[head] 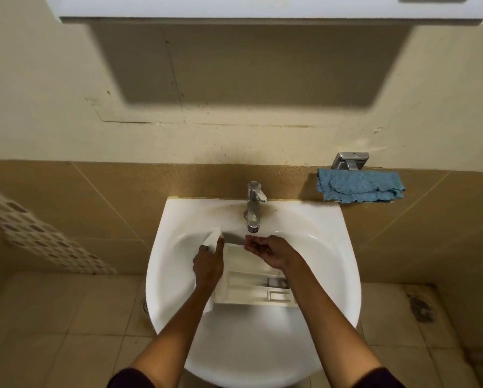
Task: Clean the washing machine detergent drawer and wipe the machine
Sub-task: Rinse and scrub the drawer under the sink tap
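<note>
Under faucet [253,211], right hand [268,252] cupped

Legible text, labels, brands, numbers, signs — none found in the head view. Detergent drawer [248,289]: any markings too small and blurred to read.
</note>
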